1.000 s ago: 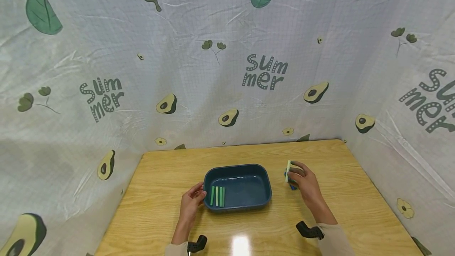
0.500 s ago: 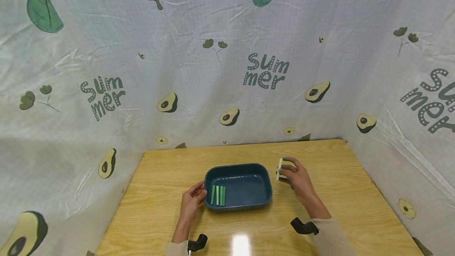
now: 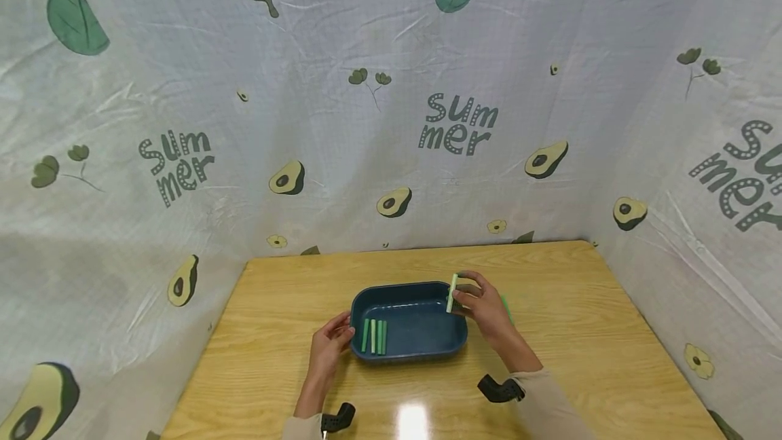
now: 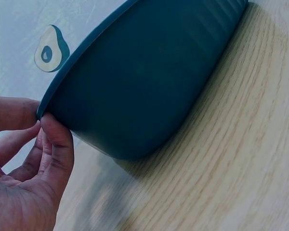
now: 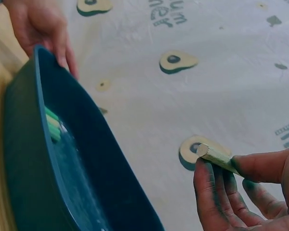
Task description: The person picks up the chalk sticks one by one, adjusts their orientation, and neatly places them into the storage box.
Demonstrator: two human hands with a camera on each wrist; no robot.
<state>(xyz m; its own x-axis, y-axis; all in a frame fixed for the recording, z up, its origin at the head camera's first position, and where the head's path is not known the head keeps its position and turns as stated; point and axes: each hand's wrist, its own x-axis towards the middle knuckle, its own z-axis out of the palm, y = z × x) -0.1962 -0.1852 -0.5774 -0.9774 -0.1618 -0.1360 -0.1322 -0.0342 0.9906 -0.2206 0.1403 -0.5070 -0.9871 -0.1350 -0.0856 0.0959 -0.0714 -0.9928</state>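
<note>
My left hand [image 3: 328, 352] pinches the left rim of a dark blue plastic box [image 3: 421, 357], thumb on one side and finger on the other, as the left wrist view shows. Inside the box, at its left end, several green and pale sticks of chalk [image 3: 381, 338] lie side by side. Over the box's right rim, my right hand [image 3: 487, 309] pinches a pale yellow-green stick of chalk [image 5: 216, 158] between thumb and fingers. Dark dust stains those fingertips. Behind the right hand a bit of green chalk [image 3: 506, 305] shows on the table, mostly hidden.
The wooden table [image 3: 293, 284] extends around the box, its back edge meeting a white sheet [image 3: 330, 121] printed with avocados and leaves. The sheet also hangs at both sides. A black wrist camera [image 3: 501, 389] sits on the right sleeve.
My right hand has carried the pale chalk leftward, from the table at the right to above the box's right rim. The left hand and the box have stayed in place.
</note>
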